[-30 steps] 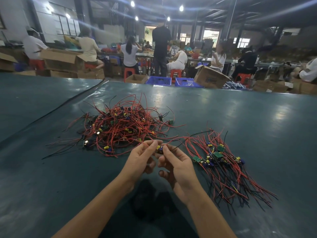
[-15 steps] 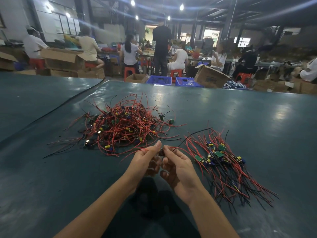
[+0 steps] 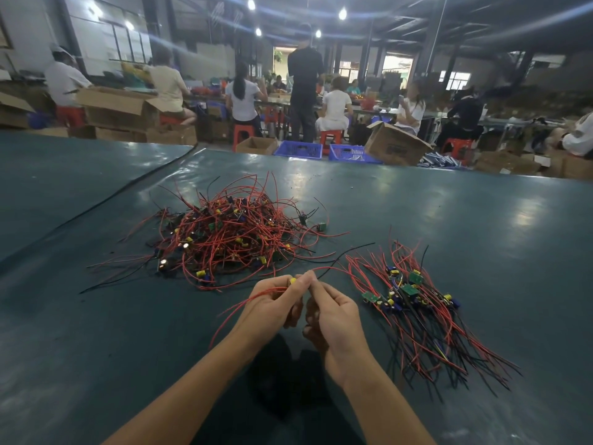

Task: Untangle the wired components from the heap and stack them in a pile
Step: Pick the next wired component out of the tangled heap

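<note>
Red and black leads trail from the single wired component [image 3: 292, 281] that you hold pinched between both hands above the dark green table [image 3: 481, 220]. Your left hand [image 3: 271, 308] closes thumb and forefinger on the small yellow-capped part, with red leads running out across its back and drooping toward the table at the left. Your right hand [image 3: 333, 316] meets it fingertip to fingertip and closes on the lead just beside the part; a black lead arcs away from that pinch toward the far right. Whether the board itself sits inside your left fingers cannot be told, as they cover it.

The tangled heap [image 3: 224, 239] lies beyond your left hand, well apart from it, still large. The sorted pile [image 3: 414, 303] lies just right of your right hand, leads fanned roughly parallel toward the near edge, boards clustered at its far end.

Judged stage: the piece appears free of the heap and is ready to be straightened and laid on the pile.

Risks from here:
- The drooping red leads at left may drag across the heap's near stragglers and pull them along, if you swing the piece low.
- The black lead may hook into the pile's upper leads, if you lay it crosswise rather than aligned.
- A hard tug at the solder joint may break a lead.
</note>
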A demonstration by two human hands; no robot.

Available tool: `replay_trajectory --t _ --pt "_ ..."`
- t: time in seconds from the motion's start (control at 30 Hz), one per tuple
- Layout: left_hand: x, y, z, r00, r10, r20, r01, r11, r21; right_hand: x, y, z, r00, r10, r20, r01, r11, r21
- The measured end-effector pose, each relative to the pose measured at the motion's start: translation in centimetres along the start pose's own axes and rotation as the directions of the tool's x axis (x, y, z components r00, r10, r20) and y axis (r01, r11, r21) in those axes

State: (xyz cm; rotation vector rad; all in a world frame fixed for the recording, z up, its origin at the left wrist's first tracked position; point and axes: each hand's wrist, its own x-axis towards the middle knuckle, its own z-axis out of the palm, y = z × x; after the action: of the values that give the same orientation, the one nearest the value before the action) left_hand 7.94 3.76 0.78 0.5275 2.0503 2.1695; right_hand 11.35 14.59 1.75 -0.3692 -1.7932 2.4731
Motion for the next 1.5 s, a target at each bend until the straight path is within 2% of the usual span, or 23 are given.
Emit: replay_trajectory --t 0.3,0.53,0.73,1.0,1.13,1.27,1.33,1.43,1.5 --pt "0.3 -0.7 -0.2 1.000 -0.028 0.014 0.027 1.000 0.015 0.2 -0.3 0.0 0.998 0.057 0.005 -0.057 0.997 0.044" --pt "0.2 -0.9 -0.2 0.999 0.033 -0.006 -0.032 0.997 0.073 0.7 -0.3 -0.4 0.987 0.133 -0.087 -0.131 0.991 0.027" --pt "0.3 -0.1 -0.7 0.991 0.097 -0.096 -0.098 0.995 0.003 1.8 -1.6 -2.3 0.989 0.084 -0.121 -0.056 0.973 0.225" --pt "0.6 0.5 -1.8 0.975 0.067 -0.213 -0.097 0.986 -0.135 2.5 -1.5 -3.5 0.976 0.031 -0.216 0.040 0.947 0.318" --pt "0.5 0.8 -1.7 0.981 0.067 -0.180 -0.095 0.984 -0.152 2.1 -1.4 -3.0 0.980 0.047 -0.193 0.002 0.970 0.245" --pt "0.5 0.9 -1.5 0.988 0.079 -0.132 -0.094 0.989 -0.113 0.9 -1.0 -1.4 0.999 0.041 -0.002 -0.041 0.997 0.069" --pt "0.4 0.7 -1.2 0.993 0.093 -0.075 -0.097 0.994 -0.048 0.3 -0.6 -0.5 0.999 0.016 0.052 -0.014 0.999 -0.040" --pt "0.0 0.5 -0.7 0.995 0.080 0.056 -0.081 0.997 0.017 -0.1 -0.2 0.2 0.999 -0.035 0.030 0.037 0.996 -0.076" --pt "-0.2 0.5 -0.5 0.994 0.049 0.097 -0.054 0.997 0.047 0.1 -0.1 0.1 0.999 -0.046 0.002 0.046 0.997 -0.063"
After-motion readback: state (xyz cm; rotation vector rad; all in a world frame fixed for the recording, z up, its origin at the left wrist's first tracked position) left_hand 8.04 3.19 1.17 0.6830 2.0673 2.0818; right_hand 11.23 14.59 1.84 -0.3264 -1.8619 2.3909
